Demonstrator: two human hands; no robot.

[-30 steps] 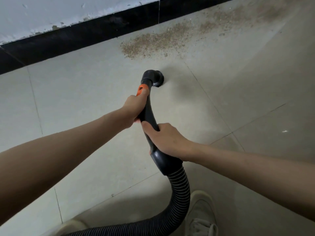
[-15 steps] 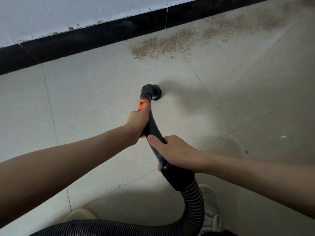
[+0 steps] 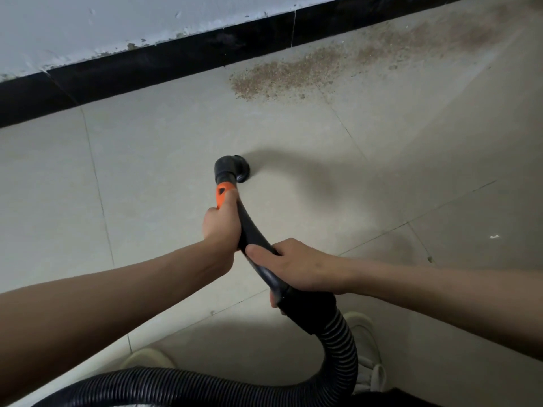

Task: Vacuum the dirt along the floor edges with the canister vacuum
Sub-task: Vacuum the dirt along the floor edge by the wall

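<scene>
A black vacuum handle (image 3: 252, 230) with an orange collar (image 3: 222, 193) ends in a round nozzle (image 3: 233, 168) held over pale floor tiles. My left hand (image 3: 220, 227) grips the handle just below the orange collar. My right hand (image 3: 296, 267) grips the handle lower down, above the ribbed black hose (image 3: 338, 348). A band of brown dirt (image 3: 282, 76) lies on the floor along the black baseboard (image 3: 147, 67), well beyond the nozzle and to its right. The dirt stretches on toward the upper right corner.
The hose (image 3: 164, 386) loops left across the bottom of the view. My two light shoes (image 3: 147, 358) (image 3: 367, 348) stand on the tiles beside it. A pale wall (image 3: 117, 22) with chipped paint rises above the baseboard. A small white speck (image 3: 494, 236) lies at right.
The nozzle has pulled back from the dirt patch toward me, and the view has shifted so the dirt and baseboard sit farther away. Both hands keep their grip on the handle.
</scene>
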